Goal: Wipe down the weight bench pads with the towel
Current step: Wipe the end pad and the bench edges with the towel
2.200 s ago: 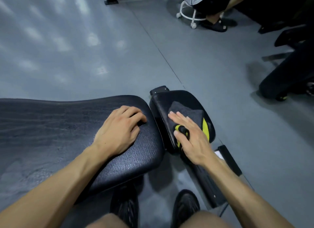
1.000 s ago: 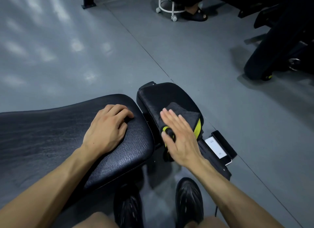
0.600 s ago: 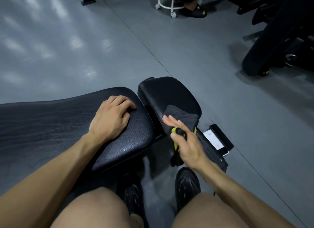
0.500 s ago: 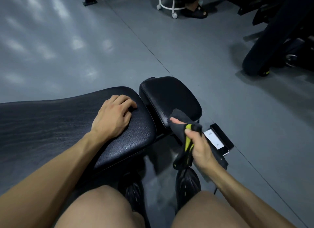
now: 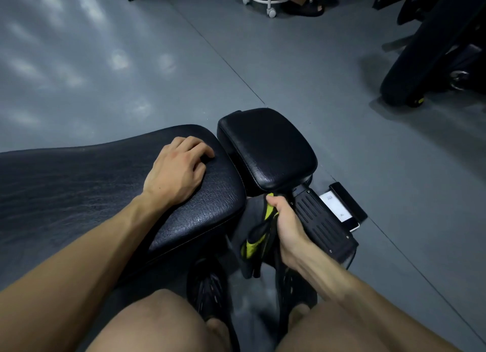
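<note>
Soft, light grey-and-yellow microfibre towel [image 5: 259, 229] bunched in closed right hand [image 5: 285, 221], hanging at 6 o'clock below small black seat pad [image 5: 265, 149]. Left hand [image 5: 176, 174] flat, fingers [image 5: 196, 148] slightly curled, holding nothing, on long black textured back pad [image 5: 92, 183]. Best spread flat under palm; limp, likely to slip if pinched.

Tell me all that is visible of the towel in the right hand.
The towel is dark grey cloth with bright yellow-green parts, soft and bunched. The right hand grips its upper end in a fist just below the near edge of the small pad, and the rest hangs loose toward the floor, in front of the black shoes. It lies on neither pad now. Its full shape and any print cannot be told.
</note>
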Demonstrator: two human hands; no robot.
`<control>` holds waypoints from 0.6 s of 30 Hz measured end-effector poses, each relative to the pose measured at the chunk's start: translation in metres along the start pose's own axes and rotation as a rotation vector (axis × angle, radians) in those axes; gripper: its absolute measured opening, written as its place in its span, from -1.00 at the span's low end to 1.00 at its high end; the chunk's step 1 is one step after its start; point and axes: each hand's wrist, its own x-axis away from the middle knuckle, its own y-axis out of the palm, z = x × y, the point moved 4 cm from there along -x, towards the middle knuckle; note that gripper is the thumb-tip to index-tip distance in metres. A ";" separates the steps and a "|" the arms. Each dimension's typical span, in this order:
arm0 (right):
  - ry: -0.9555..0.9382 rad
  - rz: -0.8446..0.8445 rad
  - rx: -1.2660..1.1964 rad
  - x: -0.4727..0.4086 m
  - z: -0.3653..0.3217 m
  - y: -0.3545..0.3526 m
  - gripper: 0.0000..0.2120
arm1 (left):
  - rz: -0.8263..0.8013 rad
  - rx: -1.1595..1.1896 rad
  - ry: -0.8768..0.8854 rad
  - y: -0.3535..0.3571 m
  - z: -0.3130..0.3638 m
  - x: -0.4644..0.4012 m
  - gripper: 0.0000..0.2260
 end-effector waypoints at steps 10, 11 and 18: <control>0.022 0.408 -0.547 0.013 -0.016 -0.081 -0.53 | 0.007 0.004 0.006 -0.001 0.001 -0.001 -0.67; -0.002 0.443 -0.629 0.011 -0.021 -0.080 -0.55 | 0.006 0.003 0.005 -0.001 0.002 -0.001 -0.67; -0.101 0.393 -0.734 -0.022 -0.054 -0.015 -0.70 | -0.003 -0.011 0.023 0.001 0.002 -0.002 -0.68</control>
